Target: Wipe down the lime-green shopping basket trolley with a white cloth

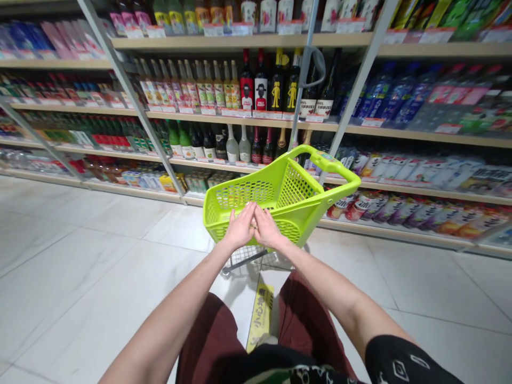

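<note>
Fingers [248, 210] of both hands meet in a loose bunch, tips together, at the near rim of a lime-green plastic shopping basket [288, 188], with the left hand [239, 228] and right hand [267, 228] palm down side by side. Whether they clamp the rim or only rest on it, I cannot tell. The basket sits directly ahead of and just under the fingers, tilted on a low wire frame [244, 256], its long handle [336, 164] rising away to their right with a small label [326, 156] on top. Its walls are open mesh, and nothing shows lying inside, so no goods appear to have gone in yet. All the goods in view stand on the shelves [248, 120] beyond the fingers: wine bottles [256, 88] and pale juice bottles [200, 88] at the middle, packets [416, 173] lower down to the right. Pale floor tiles [80, 277] spread to the left of the fingers, and a yellow floor sign [260, 317] lies below them, between the legs in dark red shorts [212, 341].
</note>
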Available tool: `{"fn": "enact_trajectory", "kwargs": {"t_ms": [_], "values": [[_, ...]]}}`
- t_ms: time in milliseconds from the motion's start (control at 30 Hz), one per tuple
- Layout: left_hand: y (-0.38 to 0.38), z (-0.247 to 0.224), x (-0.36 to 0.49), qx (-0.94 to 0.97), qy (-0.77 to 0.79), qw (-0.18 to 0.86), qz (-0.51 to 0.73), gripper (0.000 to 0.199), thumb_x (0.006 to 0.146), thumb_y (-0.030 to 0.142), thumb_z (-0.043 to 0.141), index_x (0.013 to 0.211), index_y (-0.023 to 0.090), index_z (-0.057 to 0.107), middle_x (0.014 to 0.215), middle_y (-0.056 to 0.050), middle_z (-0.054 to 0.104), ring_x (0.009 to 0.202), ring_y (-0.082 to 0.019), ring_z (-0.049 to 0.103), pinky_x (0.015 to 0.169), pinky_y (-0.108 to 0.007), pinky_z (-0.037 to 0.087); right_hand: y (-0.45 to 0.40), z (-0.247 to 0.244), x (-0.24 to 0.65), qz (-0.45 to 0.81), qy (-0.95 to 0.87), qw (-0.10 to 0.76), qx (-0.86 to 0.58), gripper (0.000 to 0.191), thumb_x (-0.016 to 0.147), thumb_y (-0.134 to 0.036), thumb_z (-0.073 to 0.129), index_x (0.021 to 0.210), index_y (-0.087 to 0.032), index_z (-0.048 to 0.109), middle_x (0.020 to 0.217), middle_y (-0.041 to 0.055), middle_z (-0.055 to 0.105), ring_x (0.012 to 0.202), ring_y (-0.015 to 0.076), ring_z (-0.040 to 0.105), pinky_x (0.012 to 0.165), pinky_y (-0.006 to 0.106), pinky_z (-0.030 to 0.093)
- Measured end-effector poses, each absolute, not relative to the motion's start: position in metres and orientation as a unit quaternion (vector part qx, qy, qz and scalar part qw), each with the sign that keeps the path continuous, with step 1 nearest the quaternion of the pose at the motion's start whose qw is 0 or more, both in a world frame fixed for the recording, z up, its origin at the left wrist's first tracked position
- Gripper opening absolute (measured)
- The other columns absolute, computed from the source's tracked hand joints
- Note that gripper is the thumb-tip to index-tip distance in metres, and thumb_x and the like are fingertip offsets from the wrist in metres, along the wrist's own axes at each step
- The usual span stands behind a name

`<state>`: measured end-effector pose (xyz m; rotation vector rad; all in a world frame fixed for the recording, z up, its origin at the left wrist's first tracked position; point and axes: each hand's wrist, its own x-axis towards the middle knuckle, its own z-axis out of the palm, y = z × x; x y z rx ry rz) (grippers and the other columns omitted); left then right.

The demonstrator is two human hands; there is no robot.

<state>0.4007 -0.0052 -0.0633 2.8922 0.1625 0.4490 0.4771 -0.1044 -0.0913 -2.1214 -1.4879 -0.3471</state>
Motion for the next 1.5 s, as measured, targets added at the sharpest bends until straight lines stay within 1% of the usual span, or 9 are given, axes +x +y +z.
{"fn": "enact_trajectory", "kwargs": {"t_ms": [100, 200, 400, 567, 767, 967, 1200, 1333, 1500], "values": [[-0.008, -0.072, 0.409, 0.983, 0.043, 0.091, 0.157, 0.072, 0.072, 0.019, 0.042, 0.137, 0.018, 0.012, 0.141, -0.008, 0.028, 0.129, -0.022, 0.025, 0.104, -0.05, 0.016, -0.132, -0.074, 0.492, -0.129, -0.574, 0.215, -0.78, 0.072, 0.068, -0.018, 0.047, 0.134, -0.008, 0.021, 0.139, 0.0177, 0.026, 0.128, 0.0253, 0.023, 0.103, 0.052, 0.012], [-0.013, -0.081, 0.419, 0.983, 0.05, 0.045, 0.172, 0.061, 0.073, 0.017, 0.043, 0.132, 0.022, 0.028, 0.137, -0.008, 0.036, 0.126, -0.022, 0.031, 0.103, -0.049, 0.02, -0.162, -0.061, 0.511, -0.181, -0.524, 0.182, -0.812, 0.059, 0.07, -0.015, 0.046, 0.128, -0.013, 0.035, 0.138, 0.0159, 0.029, 0.127, 0.0266, 0.025, 0.102, 0.056, 0.008], [0.005, -0.088, 0.411, 0.983, 0.043, 0.001, 0.18, 0.052, 0.073, 0.009, 0.038, 0.122, 0.027, 0.041, 0.13, -0.005, 0.045, 0.118, -0.019, 0.041, 0.104, -0.048, 0.017, -0.194, -0.069, 0.54, -0.227, -0.511, 0.133, -0.818, 0.047, 0.074, -0.016, 0.047, 0.121, -0.012, 0.045, 0.131, 0.0131, 0.042, 0.124, 0.0249, 0.031, 0.105, 0.049, 0.01], [0.051, -0.098, 0.374, 0.972, 0.127, 0.008, 0.196, 0.051, 0.073, 0.011, 0.037, 0.123, 0.023, 0.041, 0.127, -0.007, 0.048, 0.117, -0.021, 0.043, 0.103, -0.052, 0.016, -0.193, -0.075, 0.54, -0.237, -0.497, 0.152, -0.821, 0.047, 0.074, -0.015, 0.046, 0.121, -0.014, 0.046, 0.128, 0.0112, 0.046, 0.12, 0.0247, 0.036, 0.104, 0.049, 0.009], [0.027, -0.095, 0.394, 0.962, 0.136, 0.063, 0.227, 0.059, 0.072, 0.01, 0.035, 0.131, 0.008, 0.027, 0.127, -0.012, 0.047, 0.117, -0.018, 0.043, 0.103, -0.036, 0.025, -0.19, -0.069, 0.536, -0.205, -0.506, 0.165, -0.821, 0.05, 0.072, -0.009, 0.043, 0.121, -0.014, 0.045, 0.122, 0.011, 0.051, 0.113, 0.0221, 0.043, 0.102, 0.047, 0.011], [-0.013, -0.085, 0.423, 0.976, 0.064, 0.052, 0.2, 0.049, 0.073, 0.008, 0.034, 0.121, 0.016, 0.041, 0.127, -0.009, 0.049, 0.118, -0.017, 0.042, 0.107, -0.044, 0.011, -0.192, -0.066, 0.537, -0.193, -0.527, 0.146, -0.815, 0.051, 0.071, -0.007, 0.041, 0.122, -0.014, 0.045, 0.122, 0.0112, 0.051, 0.113, 0.0217, 0.043, 0.102, 0.046, 0.014], [0.069, -0.108, 0.37, 0.955, 0.206, 0.018, 0.215, 0.042, 0.074, 0.015, 0.035, 0.115, 0.018, 0.046, 0.125, -0.012, 0.05, 0.116, -0.023, 0.044, 0.102, -0.053, 0.014, -0.189, -0.069, 0.54, -0.182, -0.522, 0.169, -0.816, 0.052, 0.071, -0.005, 0.04, 0.121, -0.015, 0.046, 0.121, 0.0106, 0.052, 0.112, 0.0212, 0.044, 0.101, 0.046, 0.014], [0.068, -0.105, 0.372, 0.95, 0.219, 0.036, 0.219, 0.041, 0.074, 0.016, 0.036, 0.113, 0.014, 0.048, 0.114, -0.013, 0.057, 0.107, -0.025, 0.051, 0.101, -0.049, 0.021, -0.184, -0.068, 0.538, -0.17, -0.516, 0.186, -0.819, 0.052, 0.071, -0.005, 0.04, 0.122, -0.014, 0.045, 0.121, 0.0108, 0.051, 0.113, 0.021, 0.043, 0.102, 0.046, 0.013], [0.003, -0.088, 0.418, 0.971, 0.11, 0.053, 0.208, 0.042, 0.076, 0.016, 0.036, 0.118, 0.019, 0.043, 0.119, -0.007, 0.056, 0.109, -0.02, 0.05, 0.106, -0.046, 0.011, -0.183, -0.058, 0.534, -0.145, -0.513, 0.193, -0.824, 0.055, 0.072, -0.006, 0.04, 0.126, -0.013, 0.038, 0.127, 0.0118, 0.046, 0.116, 0.0213, 0.04, 0.101, 0.047, 0.016]]}}
